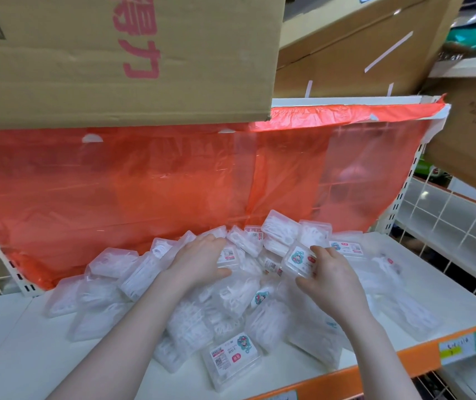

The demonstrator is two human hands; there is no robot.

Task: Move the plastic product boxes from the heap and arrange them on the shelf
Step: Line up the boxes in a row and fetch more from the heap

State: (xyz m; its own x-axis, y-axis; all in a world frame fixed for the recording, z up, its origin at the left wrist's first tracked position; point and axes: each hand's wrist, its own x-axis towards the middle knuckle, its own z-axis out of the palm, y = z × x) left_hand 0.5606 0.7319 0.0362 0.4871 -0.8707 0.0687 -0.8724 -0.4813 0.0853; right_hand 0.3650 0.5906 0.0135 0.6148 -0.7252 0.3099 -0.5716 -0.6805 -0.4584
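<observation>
A heap of several clear plastic product boxes (190,319) filled with white picks lies on the white shelf (14,356). My left hand (199,262) lies on top of the heap, fingers curled round a labelled box (226,256) at its back. My right hand (329,280) grips another box (300,261) with a cartoon sticker, tilted up on its edge, thumb beneath and fingers over its right side. One labelled box (232,360) lies flat at the heap's front, near the shelf edge.
A red plastic sheet (144,183) hangs across the shelf's back. A large cardboard carton (86,53) overhangs from the shelf above. The shelf's orange front rail (421,350) carries a price tag. White wire grid shelving (447,215) stands to the right.
</observation>
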